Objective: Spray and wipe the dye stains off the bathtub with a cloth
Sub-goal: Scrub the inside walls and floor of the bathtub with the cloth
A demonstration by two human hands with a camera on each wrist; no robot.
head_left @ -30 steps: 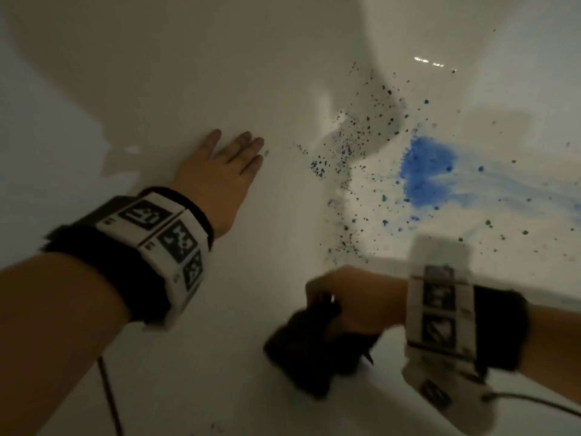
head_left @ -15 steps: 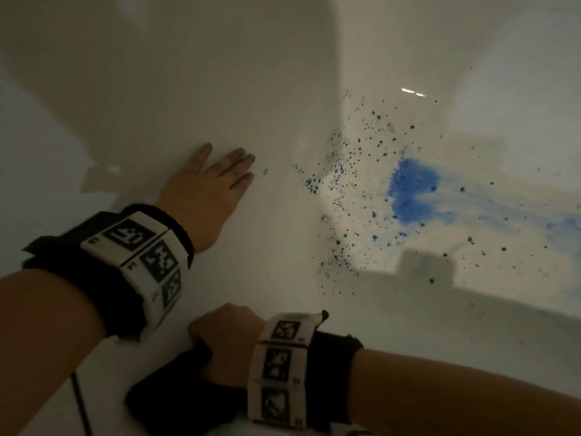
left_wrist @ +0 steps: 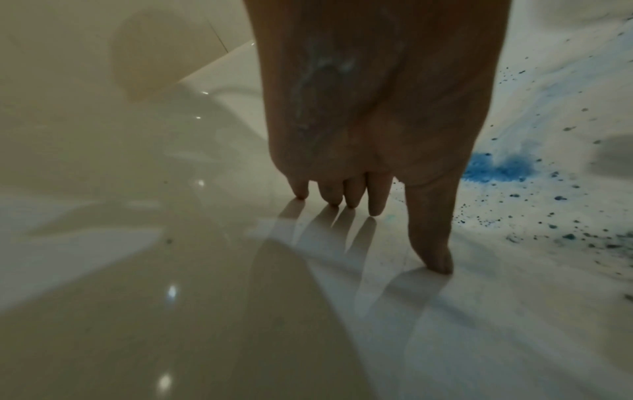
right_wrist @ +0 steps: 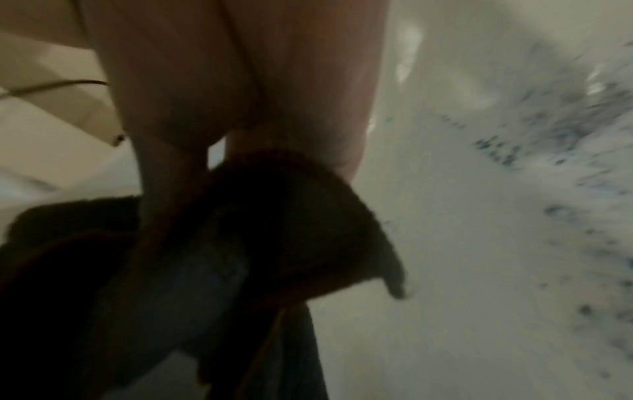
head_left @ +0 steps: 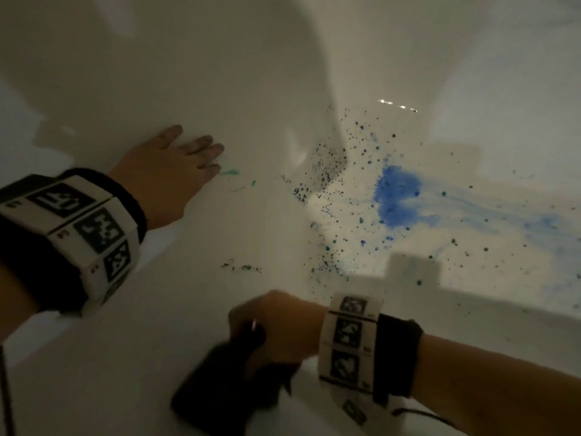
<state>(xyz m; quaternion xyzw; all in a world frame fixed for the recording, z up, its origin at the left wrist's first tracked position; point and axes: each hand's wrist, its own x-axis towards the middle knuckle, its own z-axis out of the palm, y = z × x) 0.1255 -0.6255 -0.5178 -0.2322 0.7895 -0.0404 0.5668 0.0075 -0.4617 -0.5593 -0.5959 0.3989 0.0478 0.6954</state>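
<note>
I look down into a white bathtub (head_left: 157, 73). A bright blue dye patch (head_left: 397, 198) lies on its floor, with a pale blue streak running right and dark specks (head_left: 327, 171) scattered around the curve. Small green smears (head_left: 231, 173) and a dark smudge (head_left: 240, 267) mark the near wall. My left hand (head_left: 176, 171) rests flat on the tub wall, fingers straight (left_wrist: 373, 197), left of the stains. My right hand (head_left: 276, 328) grips a dark cloth (head_left: 220, 391) low on the near wall, below the dark smudge; the cloth (right_wrist: 274, 230) bunches under its fingers.
Both wrists carry black bands with white marker tags. A thin cable (head_left: 421, 413) trails from the right wrist band. The tub wall curves up at the left and far side; the lit floor stretches to the right.
My right hand has swept the cloth left along the near wall and then partway back to the right. The left hand has stayed pressed on the wall. The view has shifted slightly.
</note>
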